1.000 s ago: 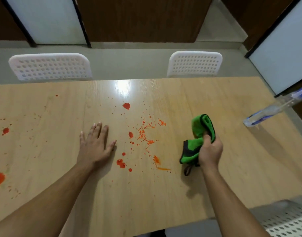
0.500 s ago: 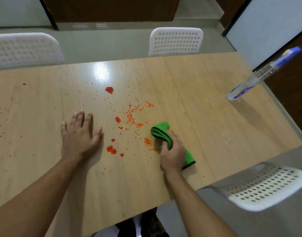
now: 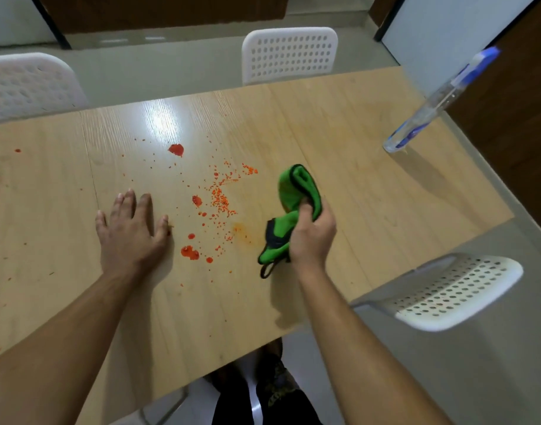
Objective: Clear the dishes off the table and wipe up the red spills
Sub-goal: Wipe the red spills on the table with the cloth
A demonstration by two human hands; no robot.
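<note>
Red spills [image 3: 215, 199] dot the middle of the wooden table [image 3: 370, 191]: a large drop at the back, a scatter of fine specks, and a few blobs near the front. My left hand [image 3: 131, 234] lies flat on the table, fingers spread, just left of the blobs. My right hand [image 3: 312, 234] grips a bunched green cloth [image 3: 293, 191] with a dark edge, lifted off the surface to the right of the spills. A faint orange smear [image 3: 241, 230] marks the wood beside the cloth. No dishes are in view.
A clear spray bottle [image 3: 428, 108] with a blue top stands near the table's right edge. White perforated chairs sit at the far side [image 3: 289, 53], far left [image 3: 27, 84] and near right [image 3: 453, 289]. More red specks [image 3: 17, 150] lie at the left.
Half a second ago my right hand pressed the cloth on the table by the specks; now it has lifted the cloth up and to the right, leaving a faint smear. The left hand stayed put.
</note>
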